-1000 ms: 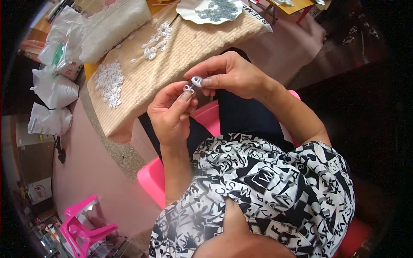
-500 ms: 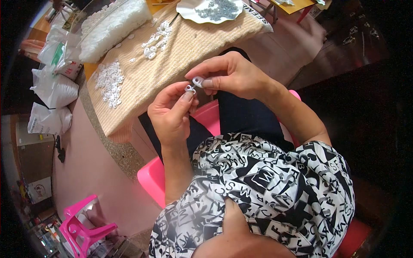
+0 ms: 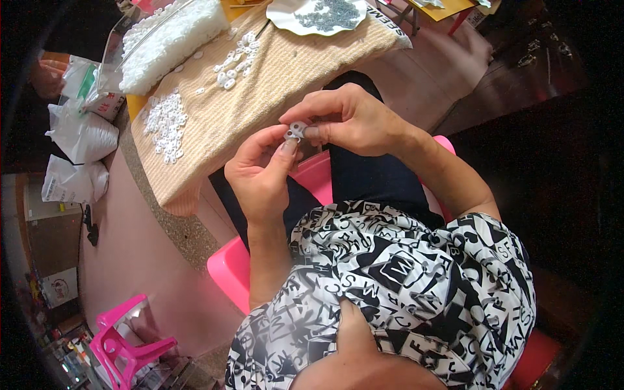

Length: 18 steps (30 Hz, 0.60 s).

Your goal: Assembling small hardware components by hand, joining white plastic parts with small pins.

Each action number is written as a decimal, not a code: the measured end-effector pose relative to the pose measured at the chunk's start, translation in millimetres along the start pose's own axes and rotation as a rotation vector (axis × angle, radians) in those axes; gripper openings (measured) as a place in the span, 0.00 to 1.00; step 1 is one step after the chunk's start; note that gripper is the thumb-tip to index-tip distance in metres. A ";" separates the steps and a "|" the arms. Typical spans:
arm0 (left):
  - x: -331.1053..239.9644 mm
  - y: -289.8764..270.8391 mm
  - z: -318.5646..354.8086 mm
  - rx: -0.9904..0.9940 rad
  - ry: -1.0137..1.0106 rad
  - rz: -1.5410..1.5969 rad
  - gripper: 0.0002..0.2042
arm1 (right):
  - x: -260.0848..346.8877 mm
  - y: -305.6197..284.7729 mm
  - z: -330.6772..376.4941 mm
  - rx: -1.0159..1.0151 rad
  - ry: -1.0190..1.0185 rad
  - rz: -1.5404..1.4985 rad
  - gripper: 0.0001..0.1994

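Observation:
Over the near edge of the cloth, between thumb and fingers, my left hand (image 3: 259, 183) pinches a small white plastic piece. My right hand (image 3: 359, 123) grips a second white plastic piece (image 3: 297, 127) with a round hole in it. The two pieces meet between my fingertips, one against the other. Fingers cover much of both, so I cannot tell whether they are joined. On the cloth lie a pile of small white pieces (image 3: 166, 125) and a looser group of white oval pieces (image 3: 229, 73). A scalloped white plate (image 3: 286, 21) carries many small grey parts.
A tan ribbed cloth (image 3: 221, 133) covers the table. At its far left stands a clear container of white pieces (image 3: 174, 44). White plastic bags (image 3: 77, 179) line the left side. A pink stool (image 3: 130, 341) is on the floor at lower left; my legs are under the table edge.
My right hand has come slightly down and left, bringing its white piece against the left hand's piece. Earlier a gap with a thin dark part showed between them.

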<state>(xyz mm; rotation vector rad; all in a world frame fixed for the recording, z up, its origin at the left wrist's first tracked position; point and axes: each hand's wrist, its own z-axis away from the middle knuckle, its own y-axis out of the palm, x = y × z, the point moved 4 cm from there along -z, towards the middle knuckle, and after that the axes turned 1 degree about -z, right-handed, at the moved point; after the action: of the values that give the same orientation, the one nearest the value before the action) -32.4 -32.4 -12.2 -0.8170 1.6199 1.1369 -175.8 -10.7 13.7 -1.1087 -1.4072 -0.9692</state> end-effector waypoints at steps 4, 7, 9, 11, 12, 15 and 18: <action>-0.8 0.5 -0.1 0.017 -0.007 -0.026 0.10 | 2.1 -1.5 -0.2 -0.047 0.068 -0.047 0.13; 0.2 0.1 -0.3 0.027 -0.006 -0.009 0.10 | 2.0 -1.4 -0.9 -0.044 0.074 -0.039 0.11; -0.5 2.9 -0.7 0.019 -0.007 0.034 0.09 | 1.6 -2.0 -0.1 -0.039 0.064 -0.033 0.09; 1.0 2.1 -1.1 0.031 0.004 0.026 0.09 | 0.0 -2.7 0.4 -0.067 0.051 -0.073 0.08; 1.5 1.6 -0.9 0.044 0.016 0.019 0.09 | -0.4 -1.3 0.3 -0.066 0.051 -0.074 0.08; 2.6 0.2 -1.1 0.051 0.032 0.024 0.09 | -3.1 0.4 0.2 -0.098 0.072 -0.125 0.08; 2.9 -0.7 -1.3 0.071 0.040 0.019 0.09 | -5.1 0.7 0.5 -0.112 0.091 -0.149 0.08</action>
<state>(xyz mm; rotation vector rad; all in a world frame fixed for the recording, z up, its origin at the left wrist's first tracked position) -33.1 -33.9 -15.0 -0.7847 1.6949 1.0764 -175.1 -10.7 8.5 -1.0386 -1.3907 -1.2027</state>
